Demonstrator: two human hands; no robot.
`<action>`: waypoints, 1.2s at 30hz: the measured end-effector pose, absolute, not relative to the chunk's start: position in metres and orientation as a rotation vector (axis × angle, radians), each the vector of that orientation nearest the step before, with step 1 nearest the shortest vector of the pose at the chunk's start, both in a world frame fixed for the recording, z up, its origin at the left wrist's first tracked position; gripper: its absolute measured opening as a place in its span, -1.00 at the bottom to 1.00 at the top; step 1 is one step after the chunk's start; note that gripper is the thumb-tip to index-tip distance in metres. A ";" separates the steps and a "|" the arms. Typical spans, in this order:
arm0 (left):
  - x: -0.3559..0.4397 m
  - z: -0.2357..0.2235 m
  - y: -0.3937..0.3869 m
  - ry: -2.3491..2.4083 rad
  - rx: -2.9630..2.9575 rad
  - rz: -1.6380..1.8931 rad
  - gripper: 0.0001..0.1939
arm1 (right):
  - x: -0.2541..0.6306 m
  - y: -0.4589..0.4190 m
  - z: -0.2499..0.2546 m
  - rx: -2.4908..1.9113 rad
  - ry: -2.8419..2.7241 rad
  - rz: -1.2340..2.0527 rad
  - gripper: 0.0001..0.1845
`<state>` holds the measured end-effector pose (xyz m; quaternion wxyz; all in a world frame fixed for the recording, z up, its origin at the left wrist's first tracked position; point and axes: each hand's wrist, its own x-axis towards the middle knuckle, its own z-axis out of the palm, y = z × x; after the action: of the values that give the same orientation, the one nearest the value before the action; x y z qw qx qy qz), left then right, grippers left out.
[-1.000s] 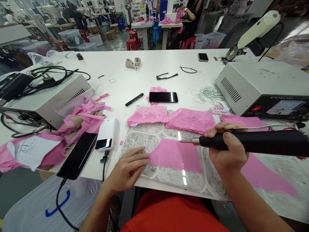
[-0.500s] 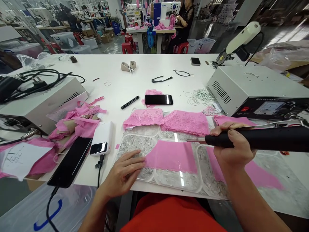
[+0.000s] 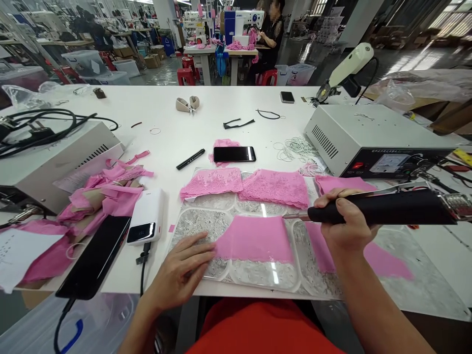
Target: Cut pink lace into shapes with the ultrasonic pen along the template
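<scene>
My left hand lies flat with fingers stretched out, fingertips on the left edge of a pink lace piece. That piece rests on a clear glass plate over grey patterned material. My right hand is closed around a black cutting tool, held level, its metal tip pointing left just above the lace's upper right corner. Two more pink lace pieces lie side by side behind it.
A grey machine box stands at the right, another at the left with cables on top. A black phone, a marker, a white power bank, a second phone and pink scraps lie around. A person sits at a far table.
The view has tilted up and shifted right a little. Both hands keep their hold; the tool tip stays near the lace's upper right corner.
</scene>
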<state>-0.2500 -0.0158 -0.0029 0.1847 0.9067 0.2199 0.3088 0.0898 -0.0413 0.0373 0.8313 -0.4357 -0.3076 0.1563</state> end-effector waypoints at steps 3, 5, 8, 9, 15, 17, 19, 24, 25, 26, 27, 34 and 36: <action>-0.250 -0.003 -0.016 0.615 2.549 0.875 -0.66 | 0.088 -0.041 0.038 -0.938 -0.648 0.328 -0.93; -0.250 -0.003 -0.016 0.615 2.542 0.878 -0.65 | 0.087 -0.042 0.038 -0.948 -0.668 0.332 -0.93; -0.250 -0.003 -0.016 0.617 2.545 0.876 -0.65 | 0.087 -0.042 0.038 -0.960 -0.698 0.335 -0.92; -0.250 -0.003 -0.016 0.617 2.551 0.873 -0.65 | 0.087 -0.042 0.037 -0.962 -0.706 0.330 -0.91; -0.250 -0.004 -0.015 0.610 2.585 0.865 -0.66 | 0.089 -0.042 0.041 -0.952 -0.666 0.319 -0.92; -0.251 -0.004 -0.015 0.609 2.590 0.862 -0.66 | 0.092 -0.048 0.044 -0.944 -0.620 0.343 -0.93; -0.251 -0.004 -0.015 0.605 2.590 0.865 -0.67 | 0.096 -0.057 0.045 -0.950 -0.594 0.389 -0.92; -0.250 -0.004 -0.015 0.605 2.571 0.883 -0.67 | 0.102 -0.080 0.042 -0.953 -0.560 0.459 -0.87; -0.250 -0.005 -0.015 0.609 2.570 0.883 -0.67 | 0.102 -0.083 0.042 -0.955 -0.549 0.466 -0.87; -0.250 -0.005 -0.015 0.615 2.571 0.881 -0.67 | 0.102 -0.086 0.041 -0.958 -0.544 0.468 -0.87; -0.250 -0.005 -0.016 0.620 2.575 0.877 -0.68 | 0.102 -0.087 0.040 -0.957 -0.544 0.468 -0.87; -0.251 -0.006 -0.015 0.612 2.582 0.853 -0.69 | 0.099 -0.091 0.035 -0.959 -0.583 0.503 -0.87; -0.251 -0.007 -0.015 0.614 2.579 0.856 -0.68 | 0.099 -0.090 0.033 -0.961 -0.585 0.498 -0.86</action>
<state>-0.2511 -0.0154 -0.0067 0.1770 0.9112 0.2169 0.3023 0.0985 -0.0900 0.0332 0.8166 -0.4509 -0.2742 0.2337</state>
